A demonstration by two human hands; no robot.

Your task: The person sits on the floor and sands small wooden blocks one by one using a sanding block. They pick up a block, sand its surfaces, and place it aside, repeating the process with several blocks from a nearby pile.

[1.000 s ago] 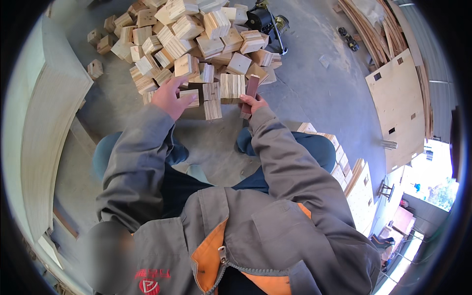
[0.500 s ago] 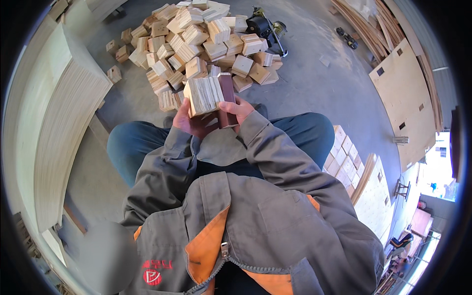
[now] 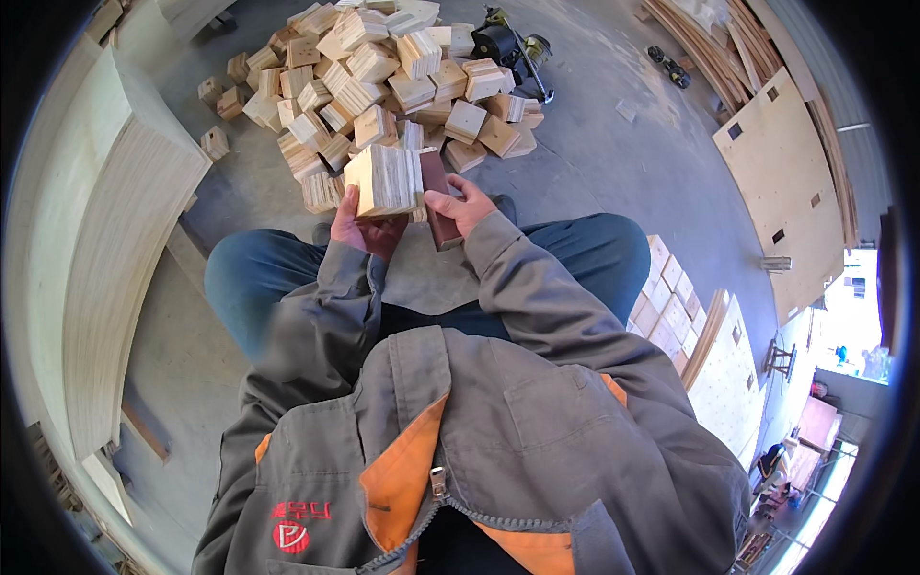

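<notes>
My left hand grips a plywood block from below and from its left side, thumb on the near corner. The block has a pale smooth face and a layered, rough-edged side. My right hand is closed round a reddish-brown sanding block, a long flat-sided bar standing upright at the right of the plywood block. The two sit side by side, very close; whether they touch cannot be made out. Some of the fingers are hidden behind what they hold.
Ahead lies a heaped pile of plywood blocks, with a black and yellow-green power tool at its right. Tall stacked boards stand at left. Neatly stacked blocks are by my right knee, with panels farther right.
My left hand and the plywood block have shifted slightly left. The sanding block, earlier overlapping the block's right side, now tilts a little, with its top leaning left.
</notes>
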